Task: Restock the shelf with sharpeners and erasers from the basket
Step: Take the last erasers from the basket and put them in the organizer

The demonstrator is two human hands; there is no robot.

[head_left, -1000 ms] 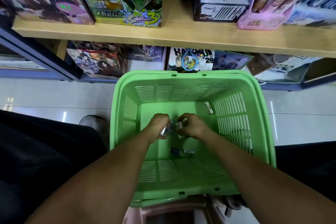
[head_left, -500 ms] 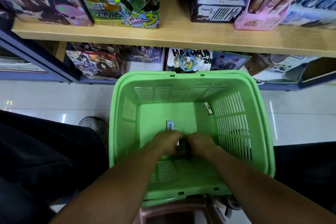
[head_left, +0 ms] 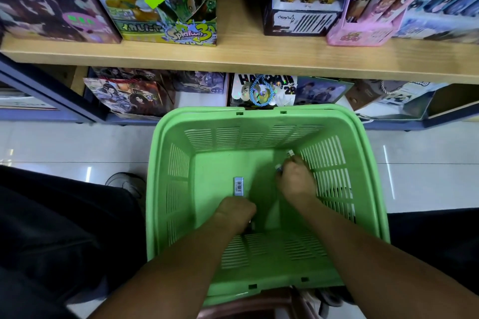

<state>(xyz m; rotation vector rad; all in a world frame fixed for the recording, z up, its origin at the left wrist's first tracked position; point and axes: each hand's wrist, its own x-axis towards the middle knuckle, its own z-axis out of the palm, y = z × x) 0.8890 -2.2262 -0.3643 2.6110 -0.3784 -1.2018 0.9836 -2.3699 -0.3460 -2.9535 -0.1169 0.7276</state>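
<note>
Fingers of the right hand (head_left: 295, 182) are curled downward at the far right of the basket (head_left: 166, 189) floor, close against the slotted right wall. Small pale items (head_left: 279, 167) show at its fingertips, one poking out on the near-left side of the knuckles and another (head_left: 290, 154) just beyond them; the hand appears to pinch at least the nearer one, though the pieces are too small and blurred to tell whether they are sharpeners or erasers. Left hand (head_left: 234, 212) is bunched into a loose fist near the middle of the basket floor, knuckles up, with a bit of something dark and pale peeking out beneath it on the right side; what it grips cannot be made out clearly. Just ahead of the left knuckles, touching or nearly touching them, a small rectangular packet (head_left: 239, 186) with a barcode label lies flat on the green floor, its long side pointing away from the person. Both forearms reach in over the near rim. The basket sits on a pinkish stool (head_left: 248, 308) on a pale tiled floor, in front of a wooden shelf (head_left: 259, 59) that carries illustrated boxes, with more picture-covered goods on the lower level behind the basket's far rim.
</note>
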